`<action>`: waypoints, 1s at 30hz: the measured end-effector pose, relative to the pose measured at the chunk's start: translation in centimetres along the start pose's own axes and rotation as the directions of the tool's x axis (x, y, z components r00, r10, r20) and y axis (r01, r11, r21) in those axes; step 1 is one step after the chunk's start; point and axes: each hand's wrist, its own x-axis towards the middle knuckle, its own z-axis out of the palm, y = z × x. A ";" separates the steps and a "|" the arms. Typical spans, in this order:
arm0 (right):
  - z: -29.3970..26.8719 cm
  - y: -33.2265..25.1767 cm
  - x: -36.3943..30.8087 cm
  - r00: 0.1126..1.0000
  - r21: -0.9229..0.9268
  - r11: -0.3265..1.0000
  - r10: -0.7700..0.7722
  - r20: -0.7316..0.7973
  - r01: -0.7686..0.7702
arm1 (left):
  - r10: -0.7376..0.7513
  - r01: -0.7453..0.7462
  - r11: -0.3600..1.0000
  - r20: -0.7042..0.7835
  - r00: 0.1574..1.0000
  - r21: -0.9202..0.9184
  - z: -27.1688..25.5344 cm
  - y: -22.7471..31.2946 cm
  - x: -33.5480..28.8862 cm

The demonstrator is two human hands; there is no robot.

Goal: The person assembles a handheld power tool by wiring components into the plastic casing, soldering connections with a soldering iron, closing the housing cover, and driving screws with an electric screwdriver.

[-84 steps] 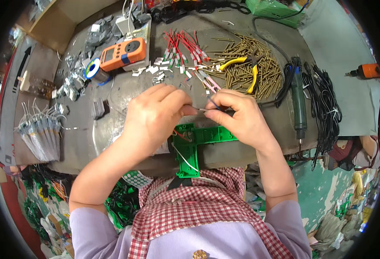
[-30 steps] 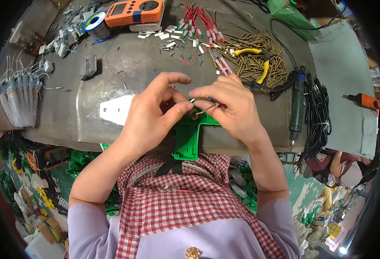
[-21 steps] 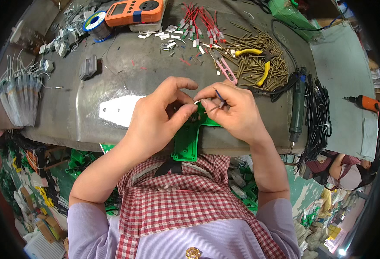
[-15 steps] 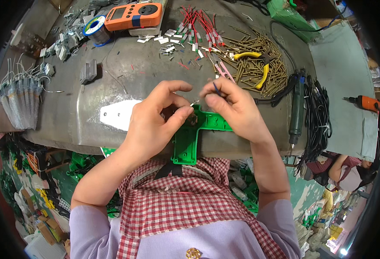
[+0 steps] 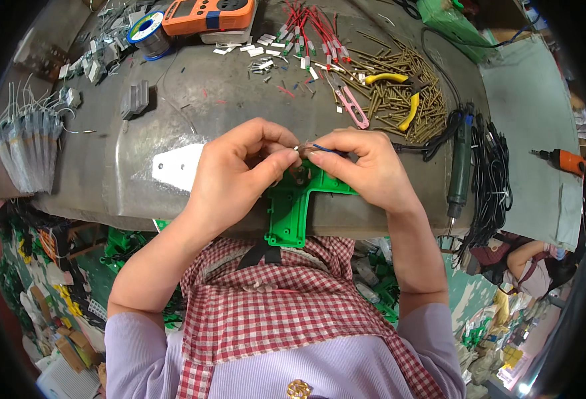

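- Fingers of the left hand (image 5: 233, 163) were pinched, thumb against forefinger, on a thin white-tipped lead (image 5: 297, 148). I judged the hold narrow, at the tips only.
- Fingers of the right hand (image 5: 371, 166) grasped a blue wire (image 5: 327, 149) between thumb and forefinger.
- Risk 1, slip: from my remote post I considered that a small shift of either thumb could have freed an end, the cause being how little length the tips covered.
- Risk 2, damage: what looked like brownish strands (image 5: 308, 145) showed between the 2 hands. In my judgement a hard pull or too much twist could have splayed or broken them.
- Risk 3, upset: a green housing (image 5: 286, 219) lay below the hands, its near arm at the edge of the bench (image 5: 239, 106) and apparently past it. I judged that a wrist knock could have tipped it.
- Position: the lead and the wire lay between the 2 sets of fingertips, above the upper part of the housing. I could not tell whether their ends touched, nor whether any finger touched the housing.
- Nearby: a pink-handled tool (image 5: 355, 112) lay beyond the right fingers, apart from them.
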 end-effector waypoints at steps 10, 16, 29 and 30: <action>1.1 -1.6 0.0 0.991 -0.028 0.994 -0.104 -0.080 0.102 | 0.054 -0.048 0.996 -0.077 0.996 0.072 0.5 -0.4 -0.3; 0.5 -2.2 0.5 0.986 0.203 0.964 0.167 0.032 -0.170 | 0.564 -0.425 0.644 -0.020 0.825 0.636 1.0 -0.4 -0.2; 1.2 -0.8 0.4 0.862 -0.497 0.761 -0.505 -0.049 0.417 | 0.644 -0.450 0.596 -0.061 0.763 0.666 1.0 -0.5 0.5; 0.9 -0.9 0.7 0.862 -0.498 0.760 -0.505 -0.047 0.418 | 0.644 -0.449 0.596 -0.063 0.762 0.665 0.8 -0.6 0.7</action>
